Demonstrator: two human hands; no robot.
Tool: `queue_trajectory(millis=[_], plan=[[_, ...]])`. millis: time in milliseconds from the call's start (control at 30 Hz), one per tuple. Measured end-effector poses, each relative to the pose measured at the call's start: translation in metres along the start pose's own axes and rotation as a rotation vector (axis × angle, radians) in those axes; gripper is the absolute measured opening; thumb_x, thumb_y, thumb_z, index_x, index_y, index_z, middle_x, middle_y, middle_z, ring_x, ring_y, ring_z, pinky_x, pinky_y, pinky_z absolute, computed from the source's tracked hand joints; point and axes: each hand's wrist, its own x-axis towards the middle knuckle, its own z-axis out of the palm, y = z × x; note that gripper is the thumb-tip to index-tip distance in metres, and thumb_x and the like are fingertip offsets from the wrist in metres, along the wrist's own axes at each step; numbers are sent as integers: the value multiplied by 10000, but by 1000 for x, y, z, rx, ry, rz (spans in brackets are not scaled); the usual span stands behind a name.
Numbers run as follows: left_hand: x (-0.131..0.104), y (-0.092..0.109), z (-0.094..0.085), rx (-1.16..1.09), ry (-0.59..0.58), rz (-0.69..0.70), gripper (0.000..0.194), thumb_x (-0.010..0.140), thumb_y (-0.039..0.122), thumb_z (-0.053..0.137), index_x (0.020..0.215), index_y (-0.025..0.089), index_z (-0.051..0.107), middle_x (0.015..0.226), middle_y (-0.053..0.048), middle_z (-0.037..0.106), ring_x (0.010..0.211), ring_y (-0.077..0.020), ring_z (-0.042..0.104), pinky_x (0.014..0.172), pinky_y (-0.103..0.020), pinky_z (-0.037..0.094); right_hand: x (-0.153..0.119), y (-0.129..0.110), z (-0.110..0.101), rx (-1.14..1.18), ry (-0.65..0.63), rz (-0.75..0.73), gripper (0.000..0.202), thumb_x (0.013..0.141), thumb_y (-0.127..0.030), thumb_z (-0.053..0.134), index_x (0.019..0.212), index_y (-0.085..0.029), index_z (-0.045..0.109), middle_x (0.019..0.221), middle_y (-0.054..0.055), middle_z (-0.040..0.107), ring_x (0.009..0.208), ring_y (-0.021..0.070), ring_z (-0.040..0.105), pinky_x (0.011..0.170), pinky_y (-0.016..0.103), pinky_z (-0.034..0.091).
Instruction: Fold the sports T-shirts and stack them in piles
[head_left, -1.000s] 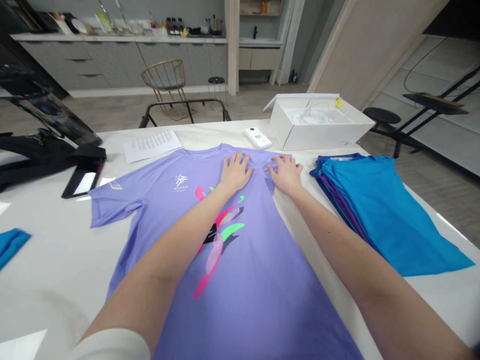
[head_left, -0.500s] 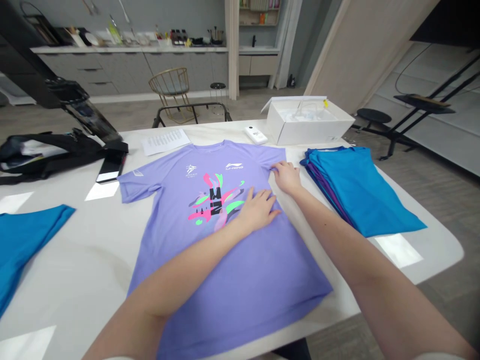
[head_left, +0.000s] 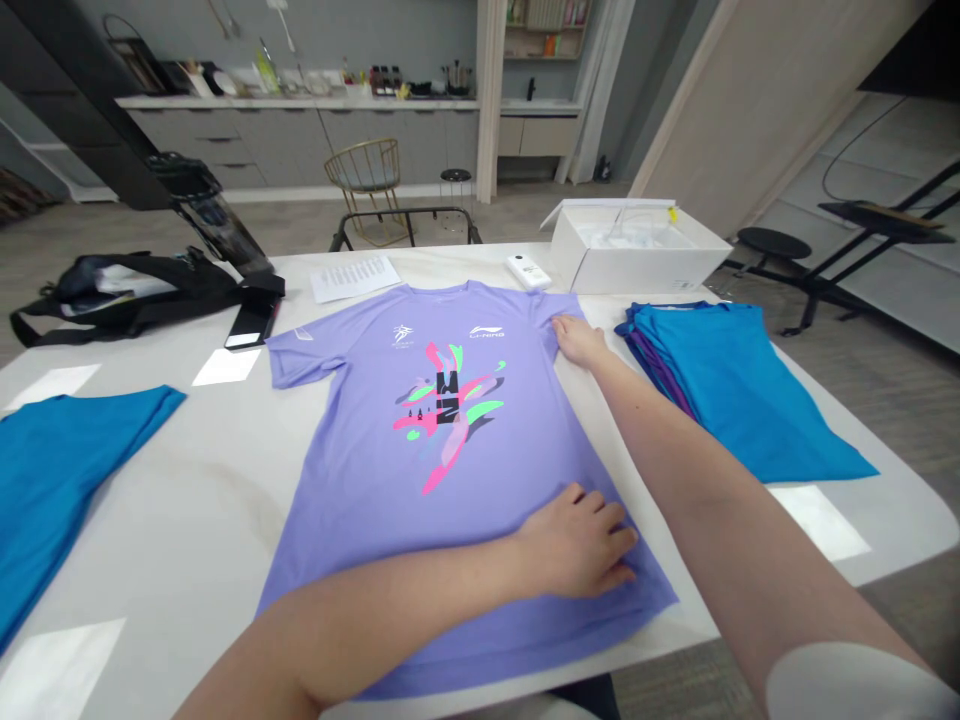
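A lilac T-shirt [head_left: 390,480] with a colourful print lies spread out, front up, its collar toward the far side. My left hand [head_left: 585,545] rests on its lower right part, near the side edge, with fingers apart and slightly bent. At the sleeve on the right, my right hand [head_left: 579,343] has its fingers closed on the cloth edge; the fingertips are partly hidden. Close to my right forearm is a stack of folded clothes, a blue garment [head_left: 735,390] on top and purple and navy layers beneath. Another blue garment [head_left: 67,470] lies at the left.
The white table [head_left: 202,490] carries a white box [head_left: 645,262], a small white device [head_left: 528,272], a printed sheet [head_left: 355,279], a phone [head_left: 253,318] and a black bag [head_left: 127,295]. A gold-framed chair [head_left: 365,172] stands beyond.
My left hand has slid from the print down toward the shirt's lower right side. My right hand stays at the sleeve, its fingers drawn closer together. The view has shifted slightly left.
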Motion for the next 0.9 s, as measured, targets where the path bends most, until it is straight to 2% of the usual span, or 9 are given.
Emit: queue_trajectory(millis=[133, 233, 333, 400, 467, 600, 700, 800, 900], plan=[[-5, 9, 1, -23, -9, 82, 373, 1015, 490, 503, 1129, 190, 692, 1099, -109, 648, 920, -217, 587, 781, -404, 402, 10, 9, 3, -21, -46, -2, 549, 1071, -487, 241, 1536, -310, 473, 1669, 75, 364, 1515, 325, 317, 1150, 792, 173], [-5, 5, 0, -68, -5, 143, 358, 1032, 461, 488, 1189, 207, 686, 1154, -105, 667, 947, -203, 606, 790, -389, 420, 14, 9, 0, 1, -75, 15, 576, 1073, -503, 188, 1516, -310, 500, 1655, 82, 387, 1508, 333, 326, 1150, 800, 146], [-5, -15, -9, -82, 11, 163, 343, 1064, 379, 437, 1275, 218, 655, 1227, -92, 681, 1057, -183, 625, 853, -365, 446, 9, 1, -3, 12, 39, 3, 564, 1068, -496, 233, 1505, -271, 510, 1614, 123, 437, 1461, 345, 385, 1149, 782, 184], [-8, -36, -19, -64, 28, 102, 358, 1075, 349, 406, 1319, 213, 630, 1309, -89, 668, 1199, -183, 602, 978, -356, 441, 0, -9, -5, -14, 108, -42, 529, 1053, -480, 326, 1477, -248, 542, 1597, 142, 450, 1438, 356, 405, 1162, 750, 202], [-17, -66, -33, -34, 34, -42, 380, 1071, 379, 420, 1373, 231, 596, 1415, -82, 626, 1309, -198, 554, 1100, -373, 403, -11, -23, -7, -36, 138, -99, 494, 1032, -451, 405, 1432, -225, 585, 1568, 156, 476, 1412, 362, 430, 1177, 690, 237], [-59, -141, -65, 118, 60, -558, 404, 1068, 335, 395, 1423, 238, 561, 1523, -120, 544, 1396, -239, 506, 1165, -436, 377, -35, -56, -3, -18, 189, -189, 486, 1028, -434, 416, 1396, -178, 604, 1473, 194, 549, 1320, 350, 512, 1144, 551, 348], [-104, -187, -80, 237, 79, -909, 466, 1064, 386, 375, 1478, 218, 509, 1620, -154, 429, 1486, -290, 410, 1227, -526, 289, -48, -72, 9, -39, 125, -208, 527, 1034, -523, 394, 1421, -223, 586, 1488, 171, 544, 1325, 360, 509, 1153, 608, 309], [-140, -204, -81, 215, 39, -1098, 598, 1052, 536, 336, 1554, 223, 427, 1668, -150, 353, 1553, -319, 300, 1248, -589, 223, -53, -72, 22, -48, 40, -168, 587, 1037, -605, 339, 1491, -281, 521, 1584, 129, 466, 1437, 374, 401, 1161, 723, 213], [-156, -200, -76, 190, 22, -1137, 650, 1047, 597, 266, 1584, 253, 392, 1687, -121, 323, 1572, -319, 258, 1256, -613, 184, -51, -65, 27, -56, 10, -160, 615, 1045, -623, 282, 1545, -309, 455, 1645, 104, 390, 1509, 378, 293, 1147, 776, 175]])
